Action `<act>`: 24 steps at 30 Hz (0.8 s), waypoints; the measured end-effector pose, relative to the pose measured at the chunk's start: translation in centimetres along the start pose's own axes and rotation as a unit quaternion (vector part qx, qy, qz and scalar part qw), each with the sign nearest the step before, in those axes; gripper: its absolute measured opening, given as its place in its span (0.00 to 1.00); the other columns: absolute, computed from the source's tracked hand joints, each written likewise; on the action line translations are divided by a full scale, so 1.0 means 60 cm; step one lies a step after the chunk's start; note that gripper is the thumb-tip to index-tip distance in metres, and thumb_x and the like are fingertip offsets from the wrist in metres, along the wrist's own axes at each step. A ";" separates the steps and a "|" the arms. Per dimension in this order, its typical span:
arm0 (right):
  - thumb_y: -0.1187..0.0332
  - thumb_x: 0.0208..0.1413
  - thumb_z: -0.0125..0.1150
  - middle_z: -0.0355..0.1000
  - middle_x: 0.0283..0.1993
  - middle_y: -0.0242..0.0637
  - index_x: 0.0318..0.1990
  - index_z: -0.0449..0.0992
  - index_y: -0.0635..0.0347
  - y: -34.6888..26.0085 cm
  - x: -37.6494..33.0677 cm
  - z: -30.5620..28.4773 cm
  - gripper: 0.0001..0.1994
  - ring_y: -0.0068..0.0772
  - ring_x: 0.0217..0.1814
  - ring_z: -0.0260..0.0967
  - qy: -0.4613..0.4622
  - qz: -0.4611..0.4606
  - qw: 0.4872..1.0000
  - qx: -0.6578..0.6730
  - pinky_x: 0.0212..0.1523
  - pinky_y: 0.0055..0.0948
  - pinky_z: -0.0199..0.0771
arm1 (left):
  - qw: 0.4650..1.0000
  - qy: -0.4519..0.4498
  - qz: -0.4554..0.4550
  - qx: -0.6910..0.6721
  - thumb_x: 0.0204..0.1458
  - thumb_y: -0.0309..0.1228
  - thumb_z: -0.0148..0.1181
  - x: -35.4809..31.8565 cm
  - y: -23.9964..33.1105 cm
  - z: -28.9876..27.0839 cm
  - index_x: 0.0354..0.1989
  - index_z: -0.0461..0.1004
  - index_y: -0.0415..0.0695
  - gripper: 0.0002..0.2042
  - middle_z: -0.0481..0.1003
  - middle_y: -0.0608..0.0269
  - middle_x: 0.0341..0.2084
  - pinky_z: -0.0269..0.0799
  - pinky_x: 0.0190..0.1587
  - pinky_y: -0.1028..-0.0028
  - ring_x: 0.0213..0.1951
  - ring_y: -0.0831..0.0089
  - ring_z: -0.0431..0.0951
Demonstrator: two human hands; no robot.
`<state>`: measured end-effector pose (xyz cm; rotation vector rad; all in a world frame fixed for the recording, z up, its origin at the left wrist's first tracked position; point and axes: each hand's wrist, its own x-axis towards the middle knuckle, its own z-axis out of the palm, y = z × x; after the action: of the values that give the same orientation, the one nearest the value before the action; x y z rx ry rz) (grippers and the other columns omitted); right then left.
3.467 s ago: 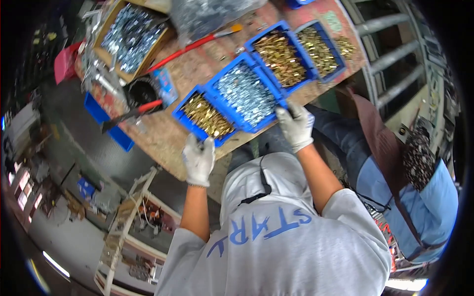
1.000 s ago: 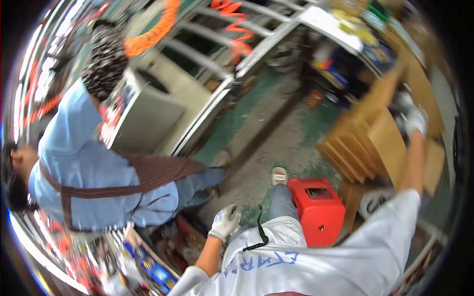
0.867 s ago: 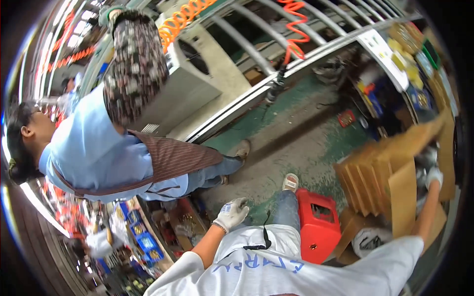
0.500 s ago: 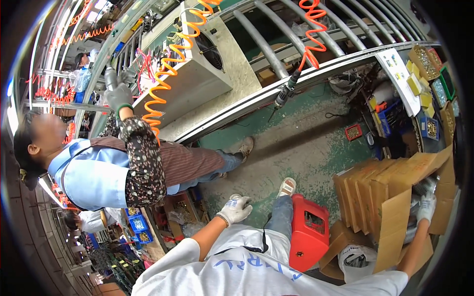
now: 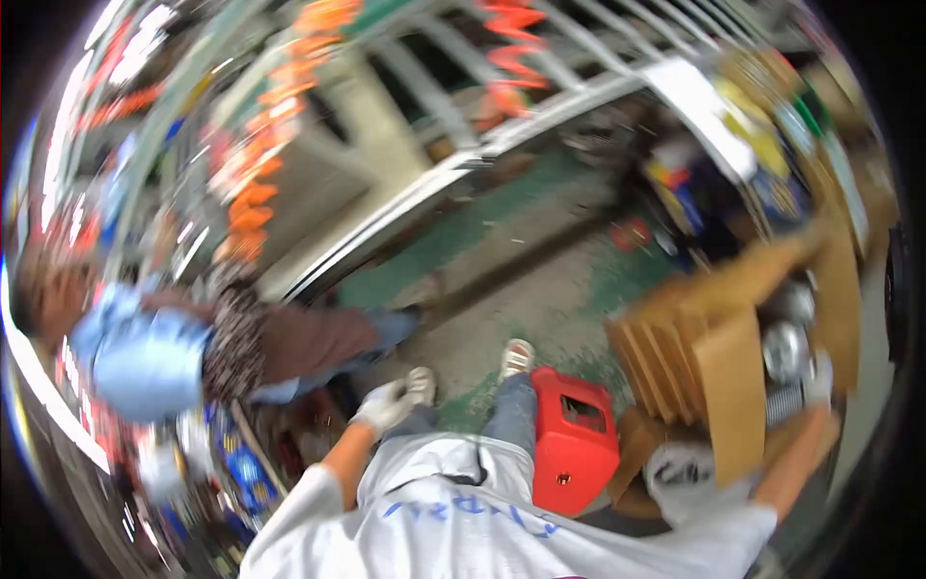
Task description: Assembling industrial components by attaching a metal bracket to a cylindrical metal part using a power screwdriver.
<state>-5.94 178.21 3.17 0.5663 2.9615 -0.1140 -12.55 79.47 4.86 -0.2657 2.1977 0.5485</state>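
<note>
My left hand (image 5: 382, 405), in a white glove, hangs beside my thigh. Its loosely extended fingers are blurred, and nothing shows in them. On the right, my right hand (image 5: 818, 378), also gloved in white, reaches into an open cardboard carton (image 5: 729, 396). Motion blur and the carton's contents hide its fingers, so its grip cannot be made out. Next to it in the carton are a shiny round silver part (image 5: 786, 350) and a ribbed silver piece (image 5: 783, 403). Several folded cardboard pieces (image 5: 656, 367) stand against the carton's left side.
A red plastic stool-like thing (image 5: 571, 454) is beside my leg. A white bag (image 5: 680, 473) lies by the carton. Ahead runs a roller conveyor (image 5: 424, 77) with orange coiled hoses (image 5: 253, 207). At left stands a co-worker (image 5: 159, 347). Parts bins (image 5: 772, 183) are at far right.
My view has swung, so the scene sits further left and is blurred. My right hand is still in the carton, where a round silver part now shows. The left hand stays low beside me.
</note>
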 end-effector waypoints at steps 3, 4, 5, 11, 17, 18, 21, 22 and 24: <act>0.67 0.50 0.58 0.67 0.57 0.52 0.52 0.71 0.61 -0.043 -0.075 0.010 0.20 0.52 0.61 0.62 0.133 0.001 0.991 0.008 0.63 0.39 0.61 | 0.993 0.118 0.016 0.028 0.53 0.33 0.53 -0.014 -0.055 -0.001 0.42 0.76 0.36 0.14 0.77 0.50 0.42 0.70 0.48 0.66 0.46 0.60 0.76; 0.67 0.49 0.58 0.65 0.59 0.52 0.52 0.71 0.61 -0.054 -0.067 0.011 0.21 0.52 0.64 0.60 0.088 0.069 0.994 0.015 0.65 0.40 0.58 | 0.996 0.080 -0.045 -0.004 0.51 0.32 0.54 -0.016 -0.084 -0.006 0.42 0.76 0.35 0.14 0.77 0.49 0.42 0.69 0.49 0.63 0.46 0.55 0.76; 0.68 0.48 0.58 0.66 0.58 0.52 0.52 0.71 0.60 -0.072 -0.078 0.016 0.21 0.52 0.65 0.58 0.186 -0.013 0.981 -0.054 0.67 0.41 0.56 | 0.987 0.069 -0.131 0.059 0.51 0.32 0.54 -0.019 -0.113 -0.010 0.41 0.77 0.35 0.14 0.78 0.50 0.40 0.70 0.49 0.64 0.44 0.57 0.77; 0.75 0.45 0.57 0.72 0.44 0.45 0.37 0.74 0.61 -0.157 -0.072 -0.058 0.09 0.50 0.58 0.64 0.060 0.056 0.996 -0.046 0.63 0.38 0.62 | 0.979 0.079 -0.166 0.085 0.48 0.33 0.56 -0.003 -0.192 -0.007 0.38 0.78 0.34 0.15 0.79 0.51 0.34 0.71 0.47 0.70 0.40 0.64 0.78; 0.77 0.42 0.60 0.73 0.35 0.41 0.35 0.74 0.61 -0.237 -0.090 -0.167 0.09 0.38 0.39 0.71 0.137 -0.107 0.971 -0.166 0.46 0.37 0.68 | 0.999 0.009 0.010 0.033 0.54 0.31 0.54 0.088 -0.092 0.026 0.41 0.75 0.34 0.13 0.78 0.58 0.36 0.69 0.46 0.70 0.41 0.69 0.76; 0.76 0.41 0.60 0.72 0.33 0.41 0.34 0.74 0.61 -0.248 -0.095 -0.195 0.09 0.38 0.36 0.70 0.136 -0.079 0.980 -0.120 0.42 0.36 0.69 | 0.998 -0.019 0.007 0.051 0.54 0.31 0.54 0.073 -0.091 0.022 0.41 0.75 0.34 0.13 0.78 0.57 0.36 0.69 0.46 0.70 0.41 0.69 0.76; 0.75 0.38 0.62 0.72 0.28 0.42 0.30 0.73 0.62 -0.277 -0.142 -0.305 0.08 0.38 0.29 0.69 0.214 -0.059 0.970 -0.096 0.30 0.34 0.69 | 0.999 0.020 0.016 0.020 0.52 0.32 0.55 0.096 -0.061 0.052 0.42 0.76 0.37 0.13 0.79 0.54 0.36 0.71 0.46 0.70 0.40 0.66 0.78; 0.74 0.37 0.62 0.71 0.27 0.42 0.28 0.73 0.62 -0.299 -0.163 -0.327 0.08 0.38 0.26 0.69 0.229 -0.055 0.969 -0.079 0.27 0.33 0.69 | 0.999 0.009 -0.013 0.035 0.52 0.32 0.56 0.095 -0.052 0.054 0.44 0.76 0.37 0.14 0.79 0.54 0.37 0.71 0.46 0.70 0.41 0.65 0.78; 0.78 0.41 0.59 0.72 0.30 0.34 0.32 0.74 0.64 -0.362 -0.193 -0.345 0.08 0.23 0.28 0.67 0.299 -0.060 0.952 -0.023 0.27 0.26 0.69 | 0.994 0.011 0.091 0.056 0.52 0.33 0.57 0.098 -0.013 0.066 0.45 0.76 0.38 0.15 0.79 0.53 0.37 0.71 0.48 0.70 0.43 0.65 0.78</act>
<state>-5.58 155.88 26.31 0.4812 3.5751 0.1440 -13.25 80.65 -2.13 -0.0119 2.2793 0.5204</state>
